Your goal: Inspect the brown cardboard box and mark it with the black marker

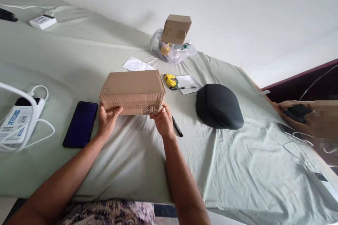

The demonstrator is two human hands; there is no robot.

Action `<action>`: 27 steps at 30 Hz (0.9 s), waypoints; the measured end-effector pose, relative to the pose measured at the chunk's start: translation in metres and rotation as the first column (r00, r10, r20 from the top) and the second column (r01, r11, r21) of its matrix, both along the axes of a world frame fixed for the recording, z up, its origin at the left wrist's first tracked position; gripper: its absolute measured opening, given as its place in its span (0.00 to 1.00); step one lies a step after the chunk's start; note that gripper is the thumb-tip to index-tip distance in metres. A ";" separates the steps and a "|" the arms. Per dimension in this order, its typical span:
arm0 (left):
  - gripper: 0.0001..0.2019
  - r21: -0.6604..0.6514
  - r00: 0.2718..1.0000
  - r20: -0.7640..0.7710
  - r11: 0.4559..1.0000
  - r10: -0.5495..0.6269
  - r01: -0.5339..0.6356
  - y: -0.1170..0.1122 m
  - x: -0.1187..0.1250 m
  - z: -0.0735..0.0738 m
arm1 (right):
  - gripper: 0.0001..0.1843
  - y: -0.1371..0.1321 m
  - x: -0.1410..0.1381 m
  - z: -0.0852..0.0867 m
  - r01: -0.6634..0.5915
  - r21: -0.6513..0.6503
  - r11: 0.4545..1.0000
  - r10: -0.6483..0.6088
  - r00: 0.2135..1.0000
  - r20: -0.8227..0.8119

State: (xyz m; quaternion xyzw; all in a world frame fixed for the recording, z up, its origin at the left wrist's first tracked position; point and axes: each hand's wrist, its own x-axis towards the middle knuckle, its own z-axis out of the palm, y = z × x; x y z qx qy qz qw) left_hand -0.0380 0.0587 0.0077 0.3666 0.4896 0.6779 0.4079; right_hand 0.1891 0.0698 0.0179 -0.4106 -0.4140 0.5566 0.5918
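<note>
Between both hands (108, 119), unlabelled cardboard box (132, 91)

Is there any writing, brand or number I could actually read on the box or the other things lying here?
None reads clearly.
cardboard box, held by left hand and right hand: dark scribble, illegible.
white power strip: blue label, too blurred.
white device: label too small.
notepad: no legible text.

**Pale room, sheeted bed**

A pale green sheet (66, 52), creased and rumpled, covers a bed that fills most of the view. Behind its far edge rises a plain white wall (237, 10) in soft, even light. Dark red-brown wood trim (298, 77) shows beyond the right edge.
</note>
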 end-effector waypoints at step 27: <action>0.38 -0.034 0.973 -0.230 0.999 -0.035 0.028 -0.007 0.006 0.000 | 0.29 -0.034 -0.013 -0.026 0.269 0.110 0.957 -0.284 0.946 0.156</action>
